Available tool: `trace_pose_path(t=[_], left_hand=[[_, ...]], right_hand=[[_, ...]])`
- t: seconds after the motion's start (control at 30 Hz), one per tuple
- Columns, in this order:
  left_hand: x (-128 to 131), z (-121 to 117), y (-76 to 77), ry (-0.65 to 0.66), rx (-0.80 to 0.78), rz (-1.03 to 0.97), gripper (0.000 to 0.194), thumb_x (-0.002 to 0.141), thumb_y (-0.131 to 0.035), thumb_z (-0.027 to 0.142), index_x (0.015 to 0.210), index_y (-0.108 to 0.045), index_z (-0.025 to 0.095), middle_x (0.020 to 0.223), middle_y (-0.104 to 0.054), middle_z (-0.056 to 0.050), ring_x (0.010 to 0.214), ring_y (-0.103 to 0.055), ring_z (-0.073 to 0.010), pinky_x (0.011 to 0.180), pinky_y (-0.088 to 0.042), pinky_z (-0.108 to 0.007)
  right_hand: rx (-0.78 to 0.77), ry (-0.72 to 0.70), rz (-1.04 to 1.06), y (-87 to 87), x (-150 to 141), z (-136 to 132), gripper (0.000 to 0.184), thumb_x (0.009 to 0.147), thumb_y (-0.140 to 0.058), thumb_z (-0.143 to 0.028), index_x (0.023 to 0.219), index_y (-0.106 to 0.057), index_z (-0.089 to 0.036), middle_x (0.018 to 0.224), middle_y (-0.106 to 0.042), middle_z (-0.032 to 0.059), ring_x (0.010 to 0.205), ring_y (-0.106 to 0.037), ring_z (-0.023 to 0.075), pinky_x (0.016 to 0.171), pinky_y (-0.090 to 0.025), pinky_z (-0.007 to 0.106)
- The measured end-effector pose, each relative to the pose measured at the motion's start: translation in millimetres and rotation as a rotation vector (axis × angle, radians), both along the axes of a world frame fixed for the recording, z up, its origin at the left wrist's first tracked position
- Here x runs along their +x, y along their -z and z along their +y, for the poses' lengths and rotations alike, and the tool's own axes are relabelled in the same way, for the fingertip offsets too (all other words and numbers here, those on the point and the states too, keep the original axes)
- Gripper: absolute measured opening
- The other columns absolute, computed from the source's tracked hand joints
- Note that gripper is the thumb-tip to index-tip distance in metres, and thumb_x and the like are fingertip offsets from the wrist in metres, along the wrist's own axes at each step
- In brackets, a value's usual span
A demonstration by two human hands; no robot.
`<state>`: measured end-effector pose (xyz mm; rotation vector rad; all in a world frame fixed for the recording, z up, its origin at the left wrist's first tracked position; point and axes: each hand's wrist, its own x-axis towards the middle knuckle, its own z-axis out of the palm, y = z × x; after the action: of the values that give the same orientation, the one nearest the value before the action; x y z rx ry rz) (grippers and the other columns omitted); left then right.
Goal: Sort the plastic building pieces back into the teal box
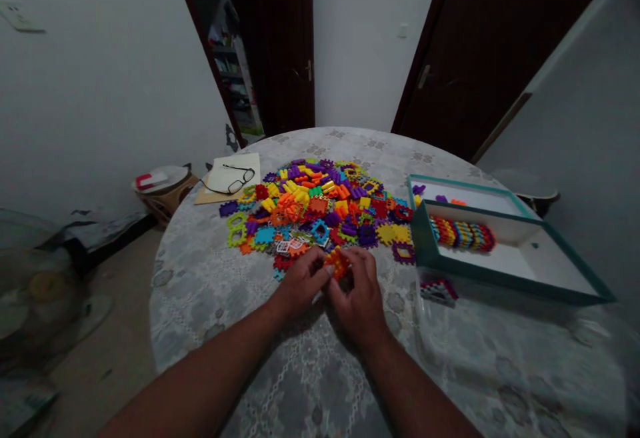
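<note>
Both hands meet at the near edge of a heap of bright plastic building pieces [320, 206]. Between them is an orange building piece [338, 265] with a toothed edge. My left hand [303, 283] pinches its left side, and my right hand [359, 291] has its fingers curled round the right side. Part of the piece is covered by the fingers. Just beyond the hands lie white frame-like pieces [290, 246], with a red toothed piece [283, 263] close to the left fingers.
Glasses [239, 181] rest on paper [220, 170] at the back left. To the right stand a teal-edged box [505, 285] holding a row of coloured pieces [464, 235], its shallow lid [480, 188] behind, and a clear plastic tray [425, 331] with a small striped block [439, 291].
</note>
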<state>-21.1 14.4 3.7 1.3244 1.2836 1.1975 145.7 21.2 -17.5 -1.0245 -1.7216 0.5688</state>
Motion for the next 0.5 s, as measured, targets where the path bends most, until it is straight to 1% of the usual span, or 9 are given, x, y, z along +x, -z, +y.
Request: trace_pose_path(t=[0.1, 0.17, 0.23, 0.37, 0.43, 0.5], left_hand=[[4.1, 0.8, -3.6, -0.056, -0.008, 0.078, 0.019, 0.094, -0.073, 0.039, 0.086, -0.065, 0.024, 0.082, -0.063, 0.000, 0.079, -0.057, -0.0198, 0.075, -0.046, -0.032], [5.8, 0.2, -3.5, -0.040, -0.024, 0.058, 0.020, 0.092, -0.076, 0.040, 0.086, -0.065, 0.024, 0.082, -0.063, 0.000, 0.078, -0.057, -0.0193, 0.073, -0.046, -0.031], [6.2, 0.0, -1.1, 0.022, -0.058, -0.056, 0.026, 0.091, -0.079, 0.045, 0.089, -0.066, 0.023, 0.083, -0.063, 0.000, 0.078, -0.058, -0.0185, 0.072, -0.047, -0.030], [3.6, 3.3, 3.5, 0.138, -0.213, -0.455, 0.044, 0.091, -0.082, 0.060, 0.089, -0.062, 0.022, 0.082, -0.063, 0.000, 0.079, -0.066, -0.0179, 0.075, -0.054, -0.030], [0.7, 5.9, 2.9, 0.211, -0.310, -0.581, 0.049, 0.085, -0.089, 0.060, 0.090, -0.059, 0.022, 0.083, -0.066, -0.001, 0.081, -0.073, -0.0202, 0.078, -0.058, -0.033], [-2.3, 8.1, 1.8, 0.293, -0.375, -0.634, 0.052, 0.079, -0.097, 0.055, 0.094, -0.059, 0.022, 0.089, -0.072, -0.004, 0.085, -0.078, -0.0231, 0.079, -0.061, -0.035]], right_hand=[[-0.010, -0.062, -0.069, 2.2, 4.3, -1.3, 0.052, 0.102, -0.064, -0.025, 0.153, -0.056, -0.029, 0.145, -0.064, 0.0157, 0.134, -0.066, 0.0315, 0.113, -0.061, 0.052], [-0.011, -0.077, -0.091, 3.4, 6.5, -1.3, 0.055, 0.102, -0.063, -0.023, 0.156, -0.054, -0.029, 0.143, -0.065, 0.0157, 0.132, -0.068, 0.0317, 0.112, -0.061, 0.053], [-0.002, -0.053, -0.092, 4.2, 8.2, -0.5, 0.054, 0.102, -0.063, -0.024, 0.155, -0.055, -0.029, 0.143, -0.066, 0.0157, 0.132, -0.068, 0.0318, 0.111, -0.062, 0.053], [0.009, -0.028, -0.068, 6.3, 12.9, 2.1, 0.054, 0.101, -0.066, -0.026, 0.154, -0.058, -0.028, 0.149, -0.066, 0.0158, 0.136, -0.067, 0.0326, 0.111, -0.062, 0.054], [-0.001, -0.045, -0.075, 7.9, 15.4, 3.4, 0.057, 0.101, -0.064, -0.026, 0.157, -0.056, -0.028, 0.153, -0.066, 0.0157, 0.136, -0.068, 0.0324, 0.109, -0.063, 0.054], [-0.006, -0.062, -0.096, 9.5, 16.7, 4.2, 0.060, 0.101, -0.064, -0.026, 0.160, -0.054, -0.029, 0.154, -0.066, 0.0152, 0.133, -0.071, 0.0315, 0.108, -0.064, 0.053]])
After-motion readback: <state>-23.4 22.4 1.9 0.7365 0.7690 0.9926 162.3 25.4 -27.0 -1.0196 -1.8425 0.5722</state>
